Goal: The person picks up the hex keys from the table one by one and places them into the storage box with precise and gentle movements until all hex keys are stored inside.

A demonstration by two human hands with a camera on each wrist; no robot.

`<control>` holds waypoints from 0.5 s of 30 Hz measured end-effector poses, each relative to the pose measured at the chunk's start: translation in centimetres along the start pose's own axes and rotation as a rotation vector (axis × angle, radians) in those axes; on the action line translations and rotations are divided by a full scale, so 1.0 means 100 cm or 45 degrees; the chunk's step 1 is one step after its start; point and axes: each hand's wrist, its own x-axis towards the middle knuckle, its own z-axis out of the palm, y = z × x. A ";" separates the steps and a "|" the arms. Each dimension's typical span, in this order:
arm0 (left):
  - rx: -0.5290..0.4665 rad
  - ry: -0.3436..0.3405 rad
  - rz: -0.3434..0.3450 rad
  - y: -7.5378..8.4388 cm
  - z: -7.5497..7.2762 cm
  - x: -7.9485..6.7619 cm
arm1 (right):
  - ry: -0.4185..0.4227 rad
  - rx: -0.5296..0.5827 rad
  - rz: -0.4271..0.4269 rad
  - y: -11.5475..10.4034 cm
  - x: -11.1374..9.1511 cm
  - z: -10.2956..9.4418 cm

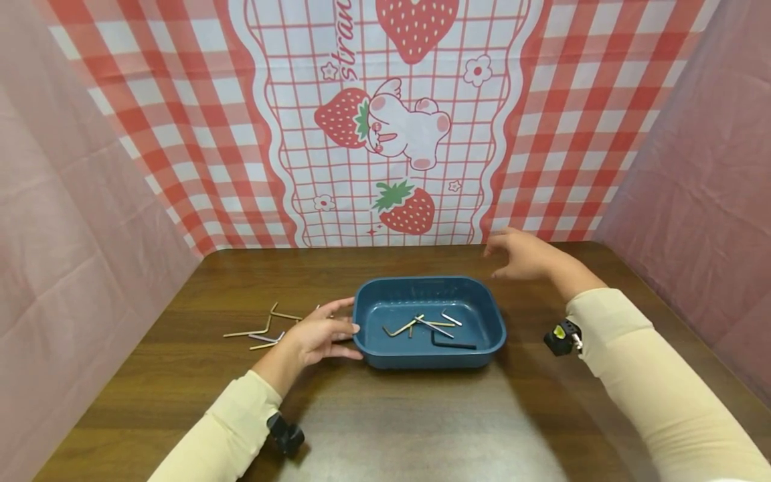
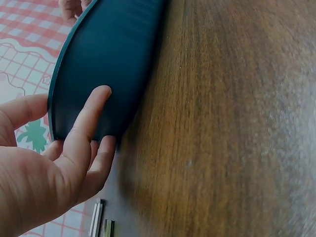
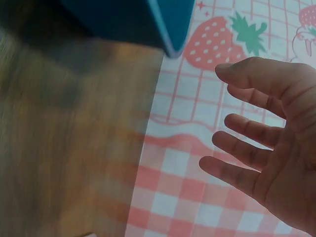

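Blue tray (image 1: 427,362) is mid-frame, hex keys (image 1: 454,345) loose inside. Left hand (image 1: 319,335): fingers spread, touching its left end. Right hand (image 1: 524,258): fingers apart, holding nothing, off the upper right corner. If shifting it, I'd push low and level so keys don't slide.

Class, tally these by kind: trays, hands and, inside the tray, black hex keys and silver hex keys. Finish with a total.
Blue tray: 1
Left hand and right hand: 2
Black hex key: 1
Silver hex keys: 2
Total: 6
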 end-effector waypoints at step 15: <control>-0.010 0.001 -0.003 0.000 0.000 0.000 | 0.024 0.004 0.170 0.044 -0.022 0.001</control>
